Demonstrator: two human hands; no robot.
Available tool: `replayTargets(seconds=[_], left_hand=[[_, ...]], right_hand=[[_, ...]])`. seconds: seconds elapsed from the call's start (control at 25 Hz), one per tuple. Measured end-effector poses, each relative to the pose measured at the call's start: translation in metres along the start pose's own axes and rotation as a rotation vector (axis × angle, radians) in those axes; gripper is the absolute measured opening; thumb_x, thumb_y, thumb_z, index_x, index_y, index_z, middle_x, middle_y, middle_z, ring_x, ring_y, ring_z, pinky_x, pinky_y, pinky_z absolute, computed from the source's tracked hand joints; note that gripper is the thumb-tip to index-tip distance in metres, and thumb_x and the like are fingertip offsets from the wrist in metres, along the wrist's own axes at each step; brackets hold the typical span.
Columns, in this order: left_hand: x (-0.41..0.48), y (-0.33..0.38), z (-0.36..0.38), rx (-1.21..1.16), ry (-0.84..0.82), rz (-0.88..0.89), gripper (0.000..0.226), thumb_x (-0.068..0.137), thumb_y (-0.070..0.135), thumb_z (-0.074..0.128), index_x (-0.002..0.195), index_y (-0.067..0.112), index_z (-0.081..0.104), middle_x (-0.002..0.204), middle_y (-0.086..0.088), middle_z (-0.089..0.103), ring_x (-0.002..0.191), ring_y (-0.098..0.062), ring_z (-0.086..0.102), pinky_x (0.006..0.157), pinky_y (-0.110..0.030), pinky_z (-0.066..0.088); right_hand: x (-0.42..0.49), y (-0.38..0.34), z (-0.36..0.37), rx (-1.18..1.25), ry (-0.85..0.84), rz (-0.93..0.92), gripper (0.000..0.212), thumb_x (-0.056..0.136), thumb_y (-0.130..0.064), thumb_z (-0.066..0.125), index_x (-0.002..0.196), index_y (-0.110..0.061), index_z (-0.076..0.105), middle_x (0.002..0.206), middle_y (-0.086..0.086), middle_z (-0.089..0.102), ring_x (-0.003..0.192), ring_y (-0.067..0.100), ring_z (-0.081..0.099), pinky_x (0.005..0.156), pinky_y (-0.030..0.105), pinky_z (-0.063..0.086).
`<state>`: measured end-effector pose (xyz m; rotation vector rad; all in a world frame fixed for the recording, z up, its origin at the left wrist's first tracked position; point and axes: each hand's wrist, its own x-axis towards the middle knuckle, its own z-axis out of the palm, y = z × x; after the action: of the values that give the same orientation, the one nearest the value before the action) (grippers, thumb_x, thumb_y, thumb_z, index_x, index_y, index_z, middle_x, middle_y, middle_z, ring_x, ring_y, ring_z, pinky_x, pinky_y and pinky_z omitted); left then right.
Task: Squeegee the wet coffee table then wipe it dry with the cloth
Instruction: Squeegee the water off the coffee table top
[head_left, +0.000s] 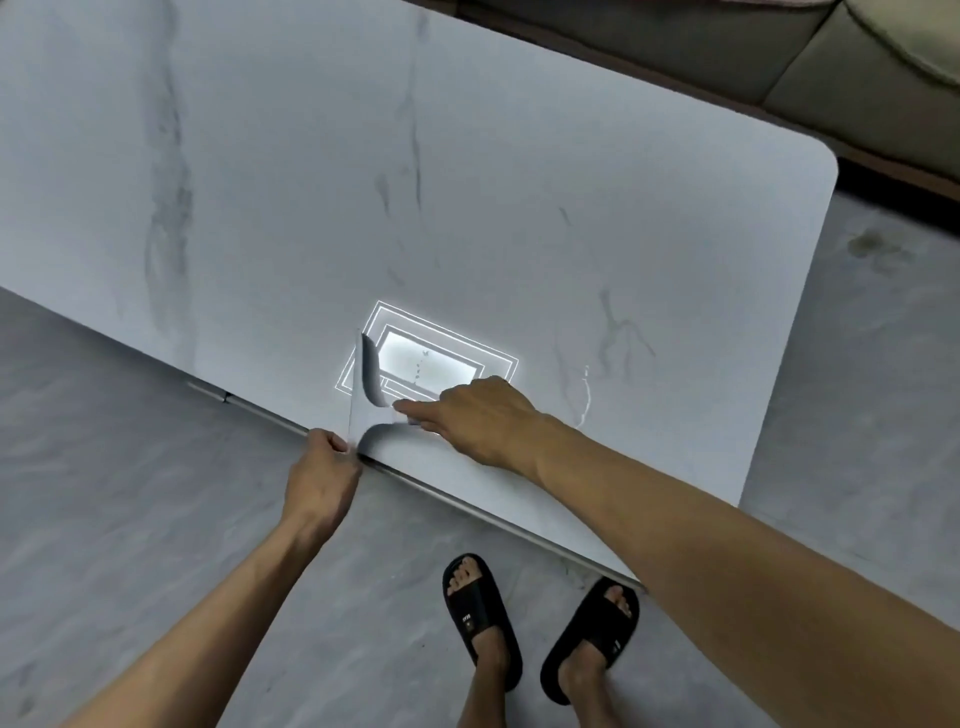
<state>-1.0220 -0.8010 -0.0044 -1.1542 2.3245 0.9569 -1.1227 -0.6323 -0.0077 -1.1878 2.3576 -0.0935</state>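
Observation:
The coffee table (519, 182) has a pale marble-look top that fills most of the head view. A thin pale grey cloth (366, 410) stands curled up at the table's near edge. My left hand (319, 475) pinches its lower corner right at the table edge. My right hand (475, 415) lies on the tabletop and pinches the cloth's other end with its fingertips. A thin wet streak (587, 392) glints on the top, just right of my right hand. No squeegee is in view.
A ceiling light's reflection (441, 361) shines on the top behind the cloth. A grey sofa (831, 67) runs along the far right. My feet in black slides (480, 618) stand on the grey floor by the table's near edge.

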Motion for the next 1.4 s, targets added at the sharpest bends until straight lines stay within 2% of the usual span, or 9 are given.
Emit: replayTargets(seconds=[0.2, 0.4, 0.56, 0.68, 0.92, 1.2, 1.28, 1.36, 1.4], left_hand=[[-0.002, 0.007, 0.007, 0.07, -0.178, 0.065, 0.015, 0.084, 0.007, 0.048, 0.099, 0.01, 0.046, 0.079, -0.011, 0.056, 0.06, -0.021, 0.047, 0.051, -0.03, 0.033], [-0.018, 0.032, 0.045, 0.152, -0.367, 0.154, 0.016, 0.084, 0.009, 0.044, 0.099, 0.009, 0.045, 0.069, -0.004, 0.05, 0.056, -0.02, 0.039, 0.049, -0.029, 0.028], [-0.04, 0.052, 0.084, 0.21, -0.479, 0.203, 0.009, 0.082, 0.005, 0.044, 0.089, 0.01, 0.042, 0.075, -0.004, 0.047, 0.059, -0.018, 0.038, 0.051, -0.03, 0.027], [-0.049, 0.061, 0.101, 0.249, -0.483, 0.21, 0.005, 0.086, 0.009, 0.044, 0.091, 0.011, 0.043, 0.087, -0.007, 0.049, 0.065, -0.018, 0.043, 0.052, -0.028, 0.029], [-0.058, 0.08, 0.1, 0.212, -0.422, 0.258, 0.015, 0.091, 0.02, 0.046, 0.101, 0.009, 0.047, 0.08, -0.005, 0.057, 0.067, -0.02, 0.051, 0.055, -0.03, 0.037], [-0.09, 0.122, 0.077, 0.097, -0.45, 0.258, 0.015, 0.085, 0.014, 0.053, 0.099, 0.008, 0.055, 0.092, -0.011, 0.066, 0.08, -0.026, 0.059, 0.063, -0.031, 0.04], [-0.1, 0.137, 0.061, 0.033, -0.454, 0.247, 0.012, 0.085, 0.015, 0.053, 0.095, 0.01, 0.057, 0.092, -0.009, 0.069, 0.084, -0.025, 0.067, 0.067, -0.031, 0.045], [-0.113, 0.153, 0.042, -0.033, -0.466, 0.229, 0.007, 0.085, 0.013, 0.052, 0.089, 0.012, 0.057, 0.089, -0.007, 0.071, 0.078, -0.023, 0.07, 0.068, -0.031, 0.048], [-0.121, 0.162, 0.032, -0.062, -0.476, 0.225, 0.006, 0.086, 0.012, 0.051, 0.086, 0.012, 0.058, 0.085, -0.007, 0.072, 0.075, -0.024, 0.07, 0.068, -0.031, 0.049]], right_hand=[[-0.039, 0.039, 0.01, 0.141, 0.001, 0.186, 0.048, 0.103, -0.026, 0.033, 0.144, -0.049, 0.022, 0.092, 0.002, 0.063, 0.086, 0.031, 0.061, 0.072, 0.037, 0.047], [-0.131, 0.086, 0.023, 0.252, 0.038, 0.451, 0.043, 0.104, -0.041, 0.02, 0.145, -0.053, 0.015, 0.089, -0.004, 0.059, 0.083, 0.027, 0.059, 0.069, 0.034, 0.04], [-0.2, 0.095, 0.034, 0.317, 0.063, 0.596, 0.043, 0.104, -0.044, 0.019, 0.145, -0.054, 0.012, 0.092, -0.005, 0.062, 0.087, 0.024, 0.061, 0.076, 0.037, 0.046], [-0.229, 0.092, 0.041, 0.31, 0.06, 0.656, 0.046, 0.103, -0.042, 0.022, 0.147, -0.051, 0.014, 0.091, -0.004, 0.062, 0.085, 0.022, 0.062, 0.074, 0.036, 0.048], [-0.284, 0.075, 0.034, 0.32, 0.198, 0.727, 0.046, 0.103, -0.034, 0.037, 0.147, -0.045, 0.026, 0.071, -0.003, 0.058, 0.06, 0.017, 0.055, 0.054, 0.032, 0.044], [-0.307, 0.068, -0.01, 0.356, 0.093, 0.807, 0.043, 0.104, -0.04, 0.03, 0.146, -0.046, 0.025, 0.076, -0.004, 0.057, 0.065, 0.02, 0.054, 0.062, 0.035, 0.047], [-0.307, 0.068, -0.032, 0.486, 0.086, 0.85, 0.036, 0.103, -0.042, 0.03, 0.139, -0.041, 0.036, 0.082, -0.002, 0.061, 0.072, 0.024, 0.056, 0.065, 0.036, 0.045], [-0.302, 0.064, -0.057, 0.737, 0.108, 0.891, 0.028, 0.102, -0.042, 0.033, 0.109, -0.024, 0.054, 0.082, 0.002, 0.062, 0.077, 0.028, 0.059, 0.063, 0.033, 0.044], [-0.298, 0.06, -0.07, 0.909, 0.128, 0.91, 0.029, 0.101, -0.04, 0.036, 0.094, -0.018, 0.053, 0.078, 0.003, 0.058, 0.071, 0.026, 0.057, 0.056, 0.03, 0.042]])
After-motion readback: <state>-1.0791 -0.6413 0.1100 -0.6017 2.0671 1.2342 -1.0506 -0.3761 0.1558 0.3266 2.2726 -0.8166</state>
